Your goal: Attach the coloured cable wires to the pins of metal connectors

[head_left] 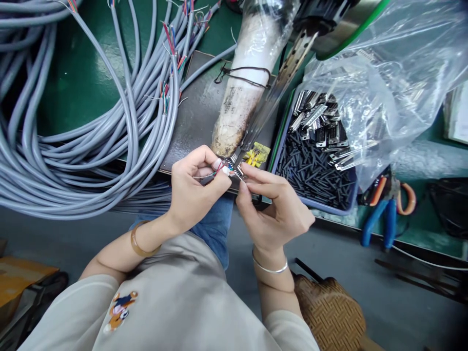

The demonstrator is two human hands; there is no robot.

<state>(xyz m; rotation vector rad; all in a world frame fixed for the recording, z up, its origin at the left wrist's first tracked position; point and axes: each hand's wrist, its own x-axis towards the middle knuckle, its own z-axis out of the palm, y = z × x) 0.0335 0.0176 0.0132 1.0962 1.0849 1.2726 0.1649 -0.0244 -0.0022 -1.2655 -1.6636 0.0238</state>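
Observation:
My left hand [197,187] pinches the thin coloured wires [219,169] between thumb and fingertips. Close by on the right, the fingers of my right hand [272,202] are closed on a small metal connector [240,172] with a row of pins. The wire ends meet the connector's pins; whether any is joined there is too small to tell. A soldering iron [272,92] slants down from above, its dark tip right over the wires and connector. Beside it lies a white, scorched roll [243,90] bound with dark wire. A yellow piece [256,155] sits just behind my right fingertips.
Grey cables [120,119] with stripped coloured ends spread across the left of the green table. At right, a blue bin [353,195] holds short black tubes [307,168] and metal connectors [316,117], partly under a clear plastic bag [395,92]. Blue-handled cutters [389,219] lie near the edge.

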